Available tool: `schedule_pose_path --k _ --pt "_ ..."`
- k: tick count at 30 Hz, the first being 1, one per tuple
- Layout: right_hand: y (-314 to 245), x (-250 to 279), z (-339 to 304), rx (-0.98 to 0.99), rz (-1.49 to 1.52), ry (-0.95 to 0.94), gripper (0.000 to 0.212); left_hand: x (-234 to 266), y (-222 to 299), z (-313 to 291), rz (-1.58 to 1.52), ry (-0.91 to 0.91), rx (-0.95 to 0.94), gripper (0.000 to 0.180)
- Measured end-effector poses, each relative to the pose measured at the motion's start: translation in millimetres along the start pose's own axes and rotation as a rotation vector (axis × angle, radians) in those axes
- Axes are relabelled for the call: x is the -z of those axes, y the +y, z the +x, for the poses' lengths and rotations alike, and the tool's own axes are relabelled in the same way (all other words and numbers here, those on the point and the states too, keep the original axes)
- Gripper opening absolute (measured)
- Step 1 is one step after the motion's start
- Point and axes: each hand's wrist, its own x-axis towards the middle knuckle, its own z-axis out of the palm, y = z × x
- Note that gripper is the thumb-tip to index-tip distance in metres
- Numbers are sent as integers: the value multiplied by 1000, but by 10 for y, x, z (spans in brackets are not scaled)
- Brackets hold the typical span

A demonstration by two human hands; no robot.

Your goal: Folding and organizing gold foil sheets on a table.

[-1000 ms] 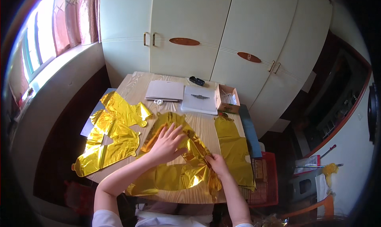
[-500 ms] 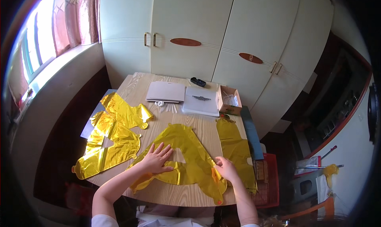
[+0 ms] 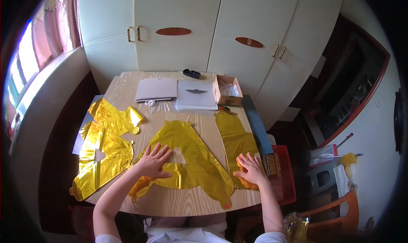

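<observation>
A flat, uninflated gold foil balloon (image 3: 197, 153) shaped like the letter A lies at the middle of the table, near its front edge. My left hand (image 3: 154, 162) rests on its left leg, fingers spread, beside the balloon's cut-out. On the right, a second flat gold foil balloon (image 3: 235, 134) stretches along the table edge. My right hand (image 3: 251, 170) lies palm down on that one's near end, fingers apart. Crumpled, shinier gold foil balloons (image 3: 108, 151) cover the left side of the table and overhang its edge.
Toward the back of the wooden table (image 3: 127, 85) are grey cards (image 3: 155, 90), a stack of clear plastic sheets (image 3: 196, 96), white ribbon rolls (image 3: 149, 103), a black device (image 3: 191, 73) and a small open box (image 3: 229, 90). A red crate (image 3: 289, 175) and an orange chair (image 3: 350, 209) stand right.
My right hand has left the A-shaped balloon's right leg and moved right onto the other flat balloon. My left hand stays on the A's left leg. The view has shifted right.
</observation>
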Motion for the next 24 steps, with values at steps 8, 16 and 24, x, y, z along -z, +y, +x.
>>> schedule_pose_path --k 8,16,24 --pt "3 -169 60 7 2 247 40 47 42 -110 -11 -41 28 109" --pt "31 -236 86 -29 138 363 26 217 883 719 -148 98 -281 66" --pt "24 -213 106 -56 184 311 26 15 1669 1361 -87 384 -502 43"
